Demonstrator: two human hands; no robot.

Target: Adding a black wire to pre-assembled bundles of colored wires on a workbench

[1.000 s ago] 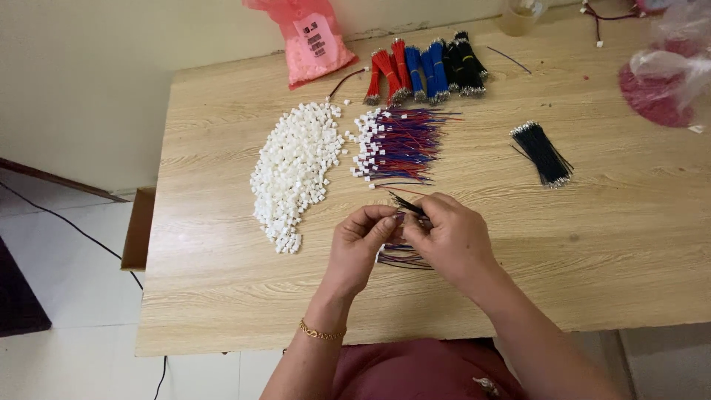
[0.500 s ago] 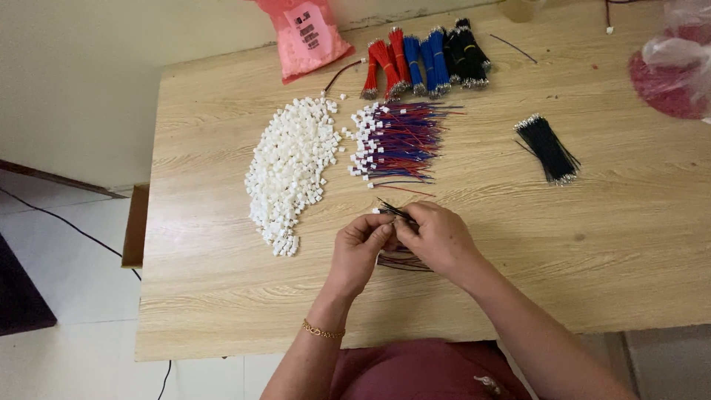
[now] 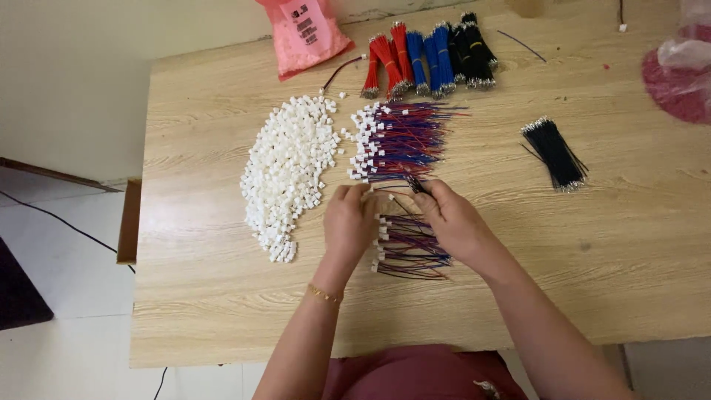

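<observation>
Head view of a wooden counter (image 3: pixel 592 281) at which a person works with two bare hands. The left hand (image 3: pixel 349 218) and the right hand (image 3: pixel 453 221) meet just above a small pile of finished wire leads (image 3: pixel 409 248), each hand pinching an end of one thin dark wire (image 3: pixel 404 194) between thumb and fingertips; whether a white connector sits at the left fingertips cannot be told. The wire's long axis runs roughly left to right between the two hands, so neither is clearly nearer to it. The small pile lies directly beneath and between the hands, its leads also running left to right with white ends toward the left hand. Beyond the fingertips lies a larger fan of red and blue leads (image 3: pixel 400 141), one heap. To the far left of the left hand spreads one heap of white connector housings (image 3: pixel 289 174), too many to count. Farther beyond the hands lie about six tied wire bundles (image 3: pixel 426 52): two red, two blue, two black. Well to the right of the right hand lies one bundle of black wires (image 3: pixel 555 154). One pink bag (image 3: pixel 304 33) rests at the far edge.
</observation>
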